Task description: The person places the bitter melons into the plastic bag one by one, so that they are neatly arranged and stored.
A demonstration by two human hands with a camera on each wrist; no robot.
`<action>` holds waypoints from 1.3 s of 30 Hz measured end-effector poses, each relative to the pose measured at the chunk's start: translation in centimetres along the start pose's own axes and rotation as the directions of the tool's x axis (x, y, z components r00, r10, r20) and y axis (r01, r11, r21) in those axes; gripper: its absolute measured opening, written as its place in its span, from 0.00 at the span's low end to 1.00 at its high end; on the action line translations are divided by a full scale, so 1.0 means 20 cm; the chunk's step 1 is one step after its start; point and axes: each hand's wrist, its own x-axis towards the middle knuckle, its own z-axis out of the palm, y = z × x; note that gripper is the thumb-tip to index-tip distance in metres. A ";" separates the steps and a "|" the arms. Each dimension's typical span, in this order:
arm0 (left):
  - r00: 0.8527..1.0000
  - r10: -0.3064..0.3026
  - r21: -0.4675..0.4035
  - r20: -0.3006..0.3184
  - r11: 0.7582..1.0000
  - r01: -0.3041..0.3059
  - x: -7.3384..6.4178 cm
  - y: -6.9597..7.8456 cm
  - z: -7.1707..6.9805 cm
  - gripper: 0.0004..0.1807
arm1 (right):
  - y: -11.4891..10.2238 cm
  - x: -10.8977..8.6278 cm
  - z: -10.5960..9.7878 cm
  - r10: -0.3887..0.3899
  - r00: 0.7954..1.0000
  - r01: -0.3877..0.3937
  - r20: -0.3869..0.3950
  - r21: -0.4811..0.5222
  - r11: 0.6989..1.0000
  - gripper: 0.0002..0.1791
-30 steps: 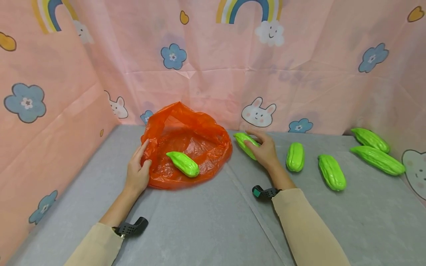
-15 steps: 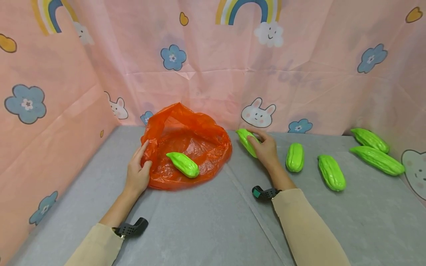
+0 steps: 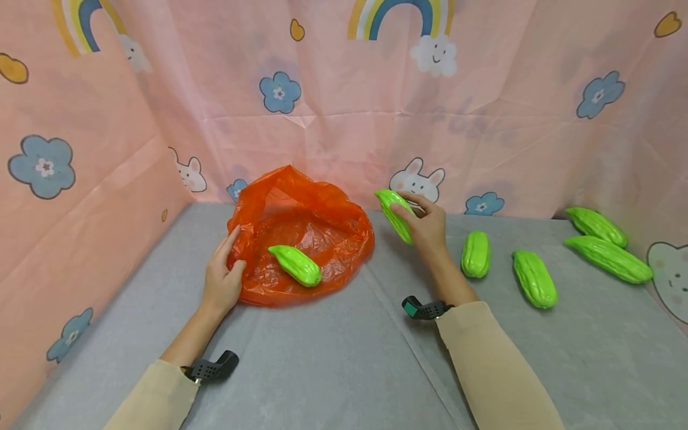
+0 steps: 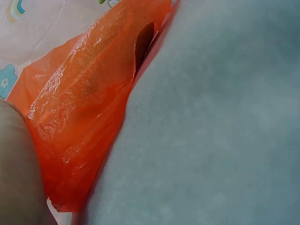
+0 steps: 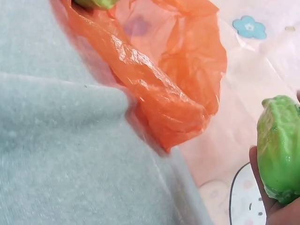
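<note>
My right hand [image 3: 427,230] grips a bright green bitter melon [image 3: 394,215], thumb on the near side, fingers on the far side. It is raised off the surface, just right of an orange plastic bag [image 3: 344,263]. The right wrist view shows the same bitter melon [image 5: 279,145] in the hand at the right edge. My left hand [image 3: 223,278] holds the bag's left side between thumb and fingers; some fingers are hidden. The bag lies with its mouth spread wide, and another bitter melon [image 3: 297,266] rests inside. The left wrist view shows the bag [image 4: 89,98] from outside.
On the grey cloth [image 3: 322,370], two bitter melons lie right of my right hand, one nearer [image 3: 476,255] and one farther right [image 3: 536,279]. Two more [image 3: 610,258] lie together by the right wall. A pink printed curtain [image 3: 344,89] encloses the back and sides.
My right hand has lifted the bitter melon from the cloth, up and slightly toward the backdrop. My left hand and the bag have stayed in place.
</note>
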 end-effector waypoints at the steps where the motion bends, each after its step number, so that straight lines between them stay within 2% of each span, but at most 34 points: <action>1: 1.000 0.001 -0.001 0.000 1.000 -0.001 0.00 0.00 0.00 0.37 | -0.01 0.00 0.00 0.000 1.000 0.000 0.014 -0.011 1.000 0.23; 5: 1.000 -0.001 0.004 0.002 1.000 0.001 0.00 0.00 0.00 0.38 | -0.03 -0.01 0.03 0.024 0.998 -0.023 0.062 -0.013 1.000 0.26; 13: 1.000 0.013 -0.002 0.004 1.000 -0.013 0.00 0.00 0.00 0.38 | -0.16 -0.03 0.11 0.048 0.997 -0.053 0.068 0.073 0.996 0.25; 17: 1.000 0.013 -0.006 0.004 1.000 -0.013 0.01 -0.01 0.00 0.38 | -0.22 -0.04 0.16 0.096 0.988 -0.109 0.120 0.114 0.987 0.25; 19: 1.000 0.011 -0.007 0.003 1.000 -0.011 0.01 -0.01 0.00 0.38 | -0.23 -0.06 0.19 0.107 0.983 -0.123 0.147 0.101 0.987 0.24; 25: 1.000 -0.001 0.004 0.006 1.000 0.001 0.01 -0.01 -0.01 0.39 | -0.23 -0.10 0.28 0.123 0.970 -0.134 0.209 0.041 0.990 0.23; 32: 1.000 -0.009 0.013 0.009 1.000 0.009 0.00 -0.01 -0.01 0.39 | -0.19 -0.13 0.35 0.104 0.960 -0.121 0.260 0.050 0.991 0.23; 39: 1.000 -0.004 0.011 0.006 1.000 0.004 0.00 0.00 0.00 0.39 | -0.15 -0.16 0.39 0.056 0.952 -0.066 0.302 0.020 0.998 0.27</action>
